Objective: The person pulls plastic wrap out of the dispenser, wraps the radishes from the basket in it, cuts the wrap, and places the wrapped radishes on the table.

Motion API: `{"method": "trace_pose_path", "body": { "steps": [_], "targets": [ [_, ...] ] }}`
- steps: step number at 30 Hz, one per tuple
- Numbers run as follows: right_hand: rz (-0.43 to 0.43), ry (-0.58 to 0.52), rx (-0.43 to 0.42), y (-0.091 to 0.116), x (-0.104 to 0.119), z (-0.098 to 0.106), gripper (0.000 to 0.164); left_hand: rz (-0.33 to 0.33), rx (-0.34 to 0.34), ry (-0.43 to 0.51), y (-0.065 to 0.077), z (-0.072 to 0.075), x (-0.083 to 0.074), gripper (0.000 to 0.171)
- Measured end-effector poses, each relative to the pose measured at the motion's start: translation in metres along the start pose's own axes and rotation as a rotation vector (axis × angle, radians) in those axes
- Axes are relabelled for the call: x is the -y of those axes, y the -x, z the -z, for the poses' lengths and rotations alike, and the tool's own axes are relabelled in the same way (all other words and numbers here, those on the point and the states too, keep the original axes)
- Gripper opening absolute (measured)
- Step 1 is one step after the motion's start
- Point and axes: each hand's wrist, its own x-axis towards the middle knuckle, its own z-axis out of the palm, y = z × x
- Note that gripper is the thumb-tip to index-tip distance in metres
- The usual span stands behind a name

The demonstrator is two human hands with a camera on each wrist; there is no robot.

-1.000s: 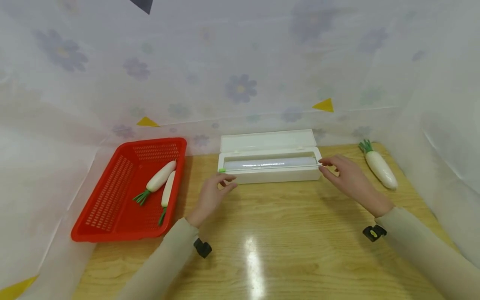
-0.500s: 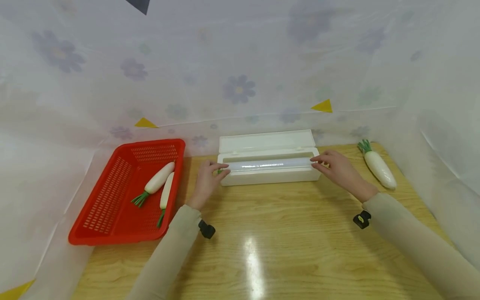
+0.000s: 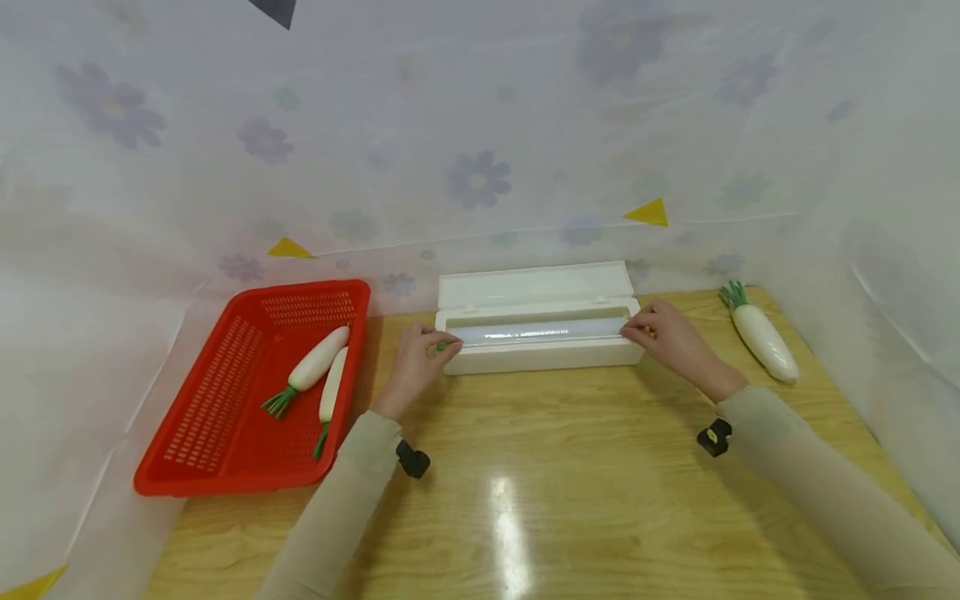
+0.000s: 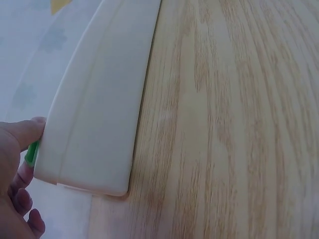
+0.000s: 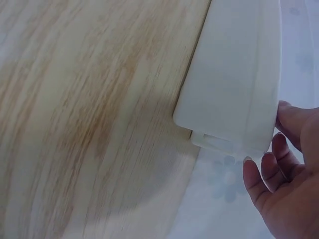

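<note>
Head view: level pinches for an even draw

The open white box (image 3: 540, 360) stands near the far edge of the table (image 3: 570, 450), roughly midway between the corners, with the film roll (image 3: 525, 331) inside. At the roll's left end the left hand (image 3: 416, 367) is narrowed to a thumb-and-finger pinch beside a green tab (image 4: 32, 153); the right hand (image 3: 671, 337) pinches likewise at the other end. Both seem to have the film's edge, though such clear sheet is hard to make out. Best to draw both ends together toward the near edge, slowly and level, so the sheet stays flat and the box doesn't slide.
</note>
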Motion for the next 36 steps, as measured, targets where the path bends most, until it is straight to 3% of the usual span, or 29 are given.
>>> {"method": "trace_pose_path", "body": {
  "steps": [8,17,19,26,31,36],
  "targets": [
    [-0.002,0.061,-0.02,-0.007,0.002,-0.003,0.015,0.059,-0.009,0.024,-0.005,-0.001,-0.008,0.018],
    [-0.042,0.009,0.028,-0.013,0.006,0.001,0.022,-0.051,-0.061,0.006,-0.023,-0.001,-0.013,0.013],
    [-0.053,0.011,0.051,-0.014,0.008,0.002,0.023,-0.038,-0.038,0.006,-0.026,0.001,-0.013,0.013],
    [-0.065,-0.009,0.059,-0.018,0.009,0.004,0.015,0.111,0.128,0.06,-0.03,0.006,-0.017,0.019],
    [-0.073,-0.026,0.04,-0.018,0.009,0.004,0.012,0.085,0.104,0.058,-0.032,0.006,-0.016,0.007],
    [-0.125,-0.074,0.016,-0.02,0.007,0.007,0.012,0.066,0.048,0.061,-0.032,0.008,-0.016,0.006]
  ]
}}
